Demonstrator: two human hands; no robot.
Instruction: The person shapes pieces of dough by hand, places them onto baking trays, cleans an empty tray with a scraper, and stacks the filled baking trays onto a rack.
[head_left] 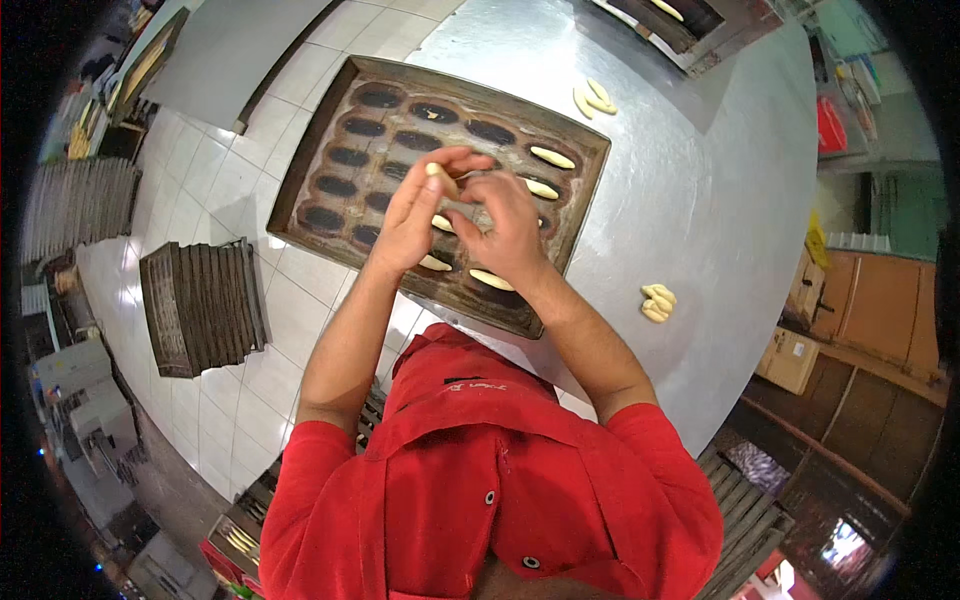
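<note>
A dark metal baking tray [590, 185] with oval blackened marks lies on the table below my hands. My left hand [412, 215] is closed around a piece of dough [433, 171], whose pale end shows between the fingers. From the right, my right hand [505, 220] meets it with curled fingers on the same piece; most of the dough is hidden between the hands. Several slim, pointed dough pieces rest on the tray, among them one at the right [552, 157], one below it [541, 188] and one near the front edge [491, 280].
The tray overhangs the left edge of the shiny metal table [690, 200]. Small dough groups lie at the back [595, 98] and at the right [657, 303]. A metal box-like unit [700, 45] stands at the far edge. Stacked trays [205, 305] sit on the tiled floor to the left.
</note>
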